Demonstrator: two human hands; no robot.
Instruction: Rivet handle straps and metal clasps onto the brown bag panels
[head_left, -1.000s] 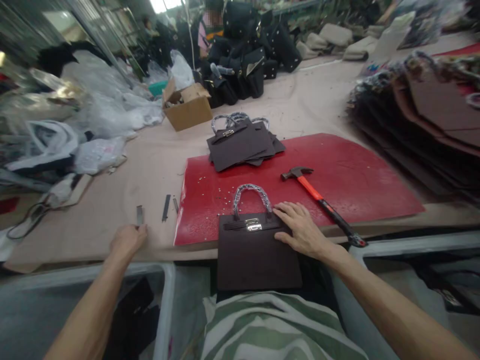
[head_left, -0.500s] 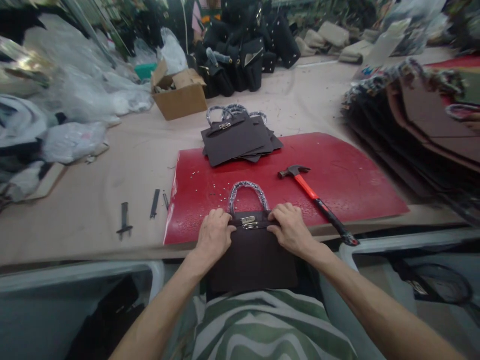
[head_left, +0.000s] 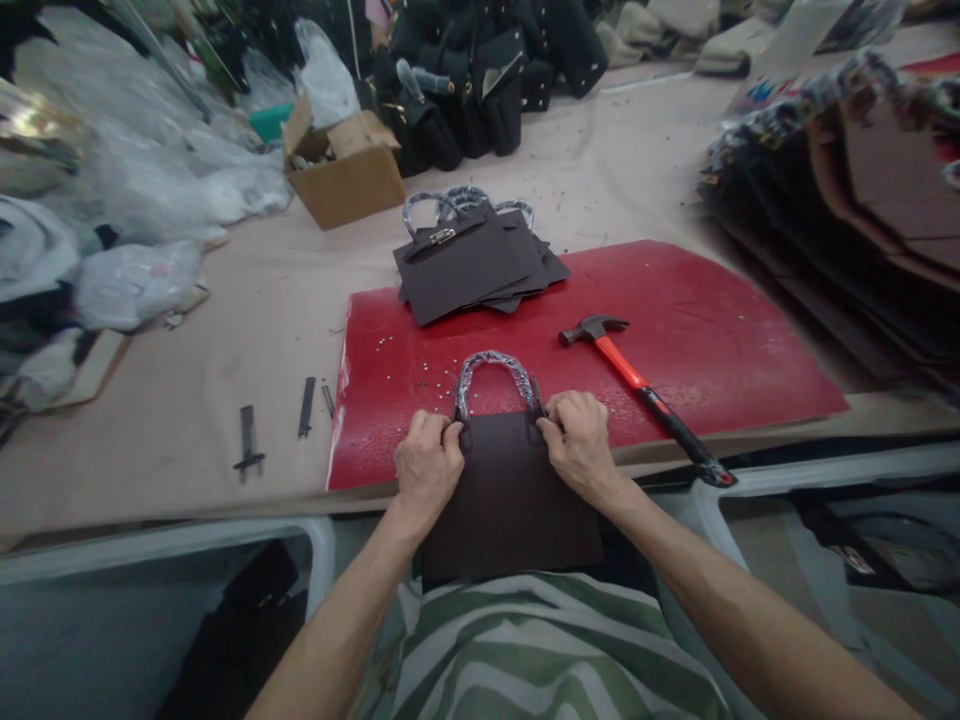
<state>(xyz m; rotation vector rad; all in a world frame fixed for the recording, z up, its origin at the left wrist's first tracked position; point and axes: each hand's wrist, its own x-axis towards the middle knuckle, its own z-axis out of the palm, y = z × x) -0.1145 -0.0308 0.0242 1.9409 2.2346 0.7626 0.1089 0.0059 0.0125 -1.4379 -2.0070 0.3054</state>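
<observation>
Left hand (head_left: pixel 429 458), right hand (head_left: pixel 581 440): pinch grips on dark panel (head_left: pixel 514 505), apparently beside handle (head_left: pixel 491 358).

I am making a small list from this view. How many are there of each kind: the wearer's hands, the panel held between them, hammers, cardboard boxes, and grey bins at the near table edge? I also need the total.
Hands: 2 (left hand, right hand)
Held panel: 1
Hammer: 1
Cardboard box: 1
Grey bins: 2 (left bin, right bin)
Total: 7
</observation>
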